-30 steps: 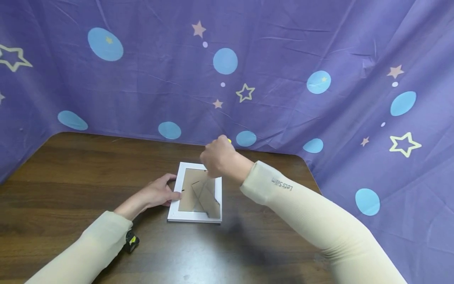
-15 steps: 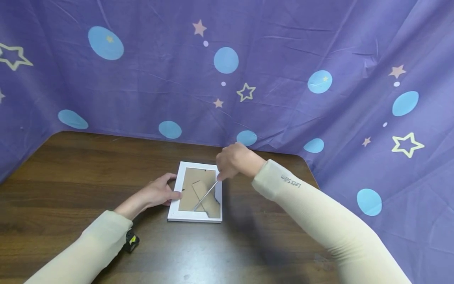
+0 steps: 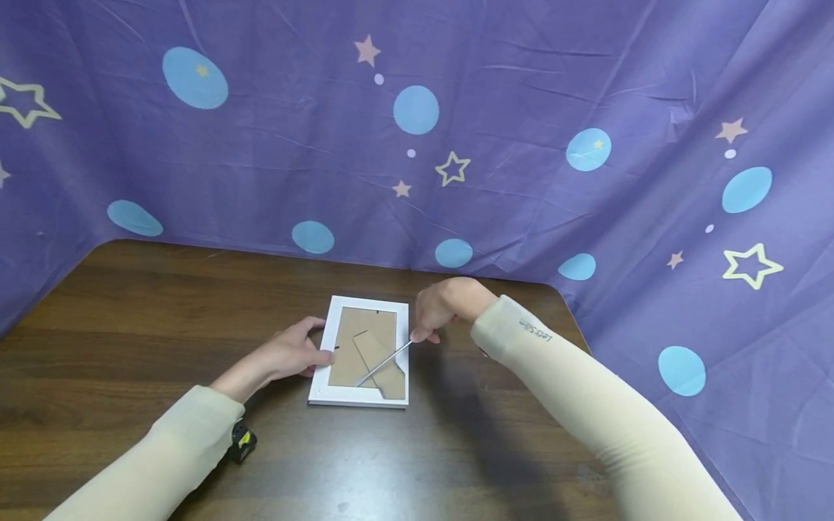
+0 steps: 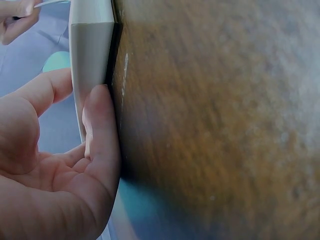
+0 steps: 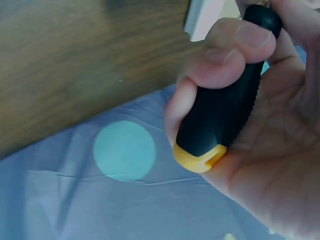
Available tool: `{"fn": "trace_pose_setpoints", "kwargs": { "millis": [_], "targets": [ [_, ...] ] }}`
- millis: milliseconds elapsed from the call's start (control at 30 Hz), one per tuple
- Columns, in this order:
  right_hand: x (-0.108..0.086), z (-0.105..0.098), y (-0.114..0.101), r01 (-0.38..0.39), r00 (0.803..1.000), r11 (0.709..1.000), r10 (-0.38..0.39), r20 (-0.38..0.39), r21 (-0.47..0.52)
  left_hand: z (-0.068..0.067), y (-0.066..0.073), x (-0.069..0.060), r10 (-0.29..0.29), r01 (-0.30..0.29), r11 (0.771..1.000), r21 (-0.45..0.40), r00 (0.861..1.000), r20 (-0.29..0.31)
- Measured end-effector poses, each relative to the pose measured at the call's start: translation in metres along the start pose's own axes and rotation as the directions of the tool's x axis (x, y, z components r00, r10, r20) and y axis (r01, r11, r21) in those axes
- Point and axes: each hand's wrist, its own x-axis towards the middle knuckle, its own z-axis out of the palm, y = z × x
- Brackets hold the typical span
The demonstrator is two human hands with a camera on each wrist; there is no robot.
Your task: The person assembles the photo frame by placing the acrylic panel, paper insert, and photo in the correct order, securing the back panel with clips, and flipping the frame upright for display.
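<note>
A white picture frame (image 3: 324,362) lies face down on the table, showing its brown backing board (image 3: 355,325) and fold-out stand. My left hand (image 3: 293,353) grips the frame's left side, thumb on top and fingers against its edge; the left wrist view shows these fingers (image 4: 102,125) close up. In my right hand (image 3: 439,307) is a screwdriver, its black and yellow handle (image 5: 220,110) wrapped by curled fingers in the right wrist view. The slanting metal shaft (image 3: 387,360) reaches down left, its tip at the backing's lower edge, beside the stand. Whether the tip is under the edge, I cannot tell.
The brown wooden table (image 3: 163,325) spreads around the frame. A purple curtain (image 3: 508,195) with stars and blue spots hangs behind and to the right. A small black and yellow object (image 3: 242,443) shows by the left wrist.
My right hand has moved right and down toward the table, tilting the screwdriver flatter; its tip now sits at the backing's lower edge. My left hand and the frame have stayed put.
</note>
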Motion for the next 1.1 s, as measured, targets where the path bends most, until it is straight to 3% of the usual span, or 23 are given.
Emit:
{"fn": "trace_pose_setpoints", "kwargs": {
  "millis": [267, 633, 833, 1100],
  "targets": [
    [0.011, 0.015, 0.019, 0.018, 0.993, 0.988, -0.036, 0.110, 0.155, 0.000, 0.000, 0.001, -0.012, 0.012, 1.000, 0.017, 1.000, -0.006],
    [0.022, 0.041, 0.031, 0.024, 0.993, 0.926, -0.067, 0.100, 0.377, -0.005, 0.000, -0.001, -0.011, 0.011, 1.000, 0.002, 1.000, -0.006],
    [0.023, 0.051, 0.034, 0.110, 0.985, 0.924, -0.149, 0.081, 0.365, -0.001, -0.002, -0.003, -0.021, 0.021, 1.000, 0.011, 1.000, -0.012],
    [0.009, 0.060, 0.040, 0.126, 0.989, 0.915, -0.146, 0.024, 0.384, 0.001, 0.000, -0.001, -0.001, 0.001, 1.000, 0.008, 1.000, -0.005]
  ]
}}
